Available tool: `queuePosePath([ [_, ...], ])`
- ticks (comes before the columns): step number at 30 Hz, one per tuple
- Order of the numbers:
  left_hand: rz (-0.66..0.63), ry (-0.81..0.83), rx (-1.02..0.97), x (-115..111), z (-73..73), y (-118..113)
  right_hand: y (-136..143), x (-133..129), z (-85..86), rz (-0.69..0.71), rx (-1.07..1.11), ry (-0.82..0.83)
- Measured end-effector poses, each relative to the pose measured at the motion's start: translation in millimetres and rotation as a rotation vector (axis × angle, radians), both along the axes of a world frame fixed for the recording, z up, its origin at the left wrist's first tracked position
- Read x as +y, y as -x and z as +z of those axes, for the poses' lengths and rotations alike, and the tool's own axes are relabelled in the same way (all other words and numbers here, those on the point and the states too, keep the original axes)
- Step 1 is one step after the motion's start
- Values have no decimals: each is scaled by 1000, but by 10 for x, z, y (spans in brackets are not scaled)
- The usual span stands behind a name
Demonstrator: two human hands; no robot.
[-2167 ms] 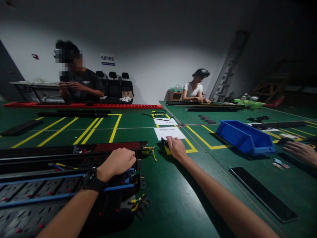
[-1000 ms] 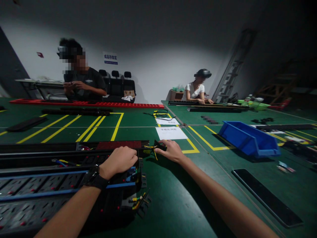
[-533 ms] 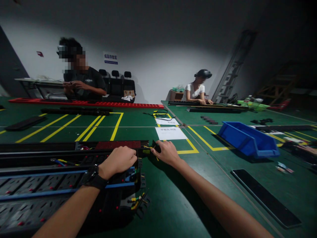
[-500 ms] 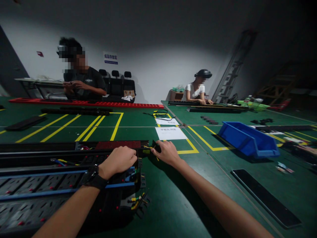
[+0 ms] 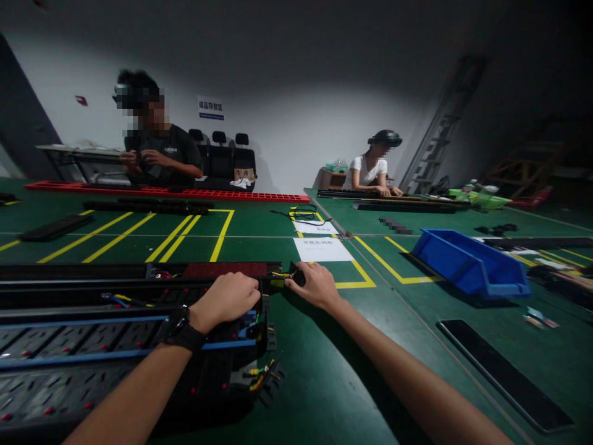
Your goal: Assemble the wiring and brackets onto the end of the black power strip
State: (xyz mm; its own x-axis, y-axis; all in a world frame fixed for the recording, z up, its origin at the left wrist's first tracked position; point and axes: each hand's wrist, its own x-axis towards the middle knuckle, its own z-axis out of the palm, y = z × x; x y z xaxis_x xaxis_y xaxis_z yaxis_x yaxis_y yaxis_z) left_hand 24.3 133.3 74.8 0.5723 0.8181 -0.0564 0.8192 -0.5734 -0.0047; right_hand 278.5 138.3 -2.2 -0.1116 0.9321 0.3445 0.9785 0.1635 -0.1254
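My left hand [image 5: 230, 301], with a black watch on the wrist, is closed over the right end of a long black rail [image 5: 134, 281]; what its fingertips grip is hidden. Just right of the rail's end, my right hand [image 5: 311, 285] pinches a small black end piece [image 5: 297, 277]. Thin yellow wires [image 5: 279, 274] run between that piece and the rail. Nearer to me lie black socket strips [image 5: 88, 340] with blue edges and red dots, and loose yellow-green wires [image 5: 259, 372] stick out at their right end.
A blue bin [image 5: 467, 262] and a flat black slab [image 5: 504, 374] are on the right. White paper sheets [image 5: 323, 249] lie beyond my hands. Across the green table are a long red rail [image 5: 185, 192] and two people, one at the left, one at the right.
The whole view has shifted slightly, so things appear a little farther right. Both my hands keep nearly the same places at the rail's end. The left person's hands have moved a little.
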Motion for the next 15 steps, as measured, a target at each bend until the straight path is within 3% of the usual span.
queuePosePath([
  [5,6,-2,-2,-4,-4,12,-8,-35,25,12,36,-17],
  [15,1,7,-34,0,-2,1,10,-90,84,121,-96,18],
])
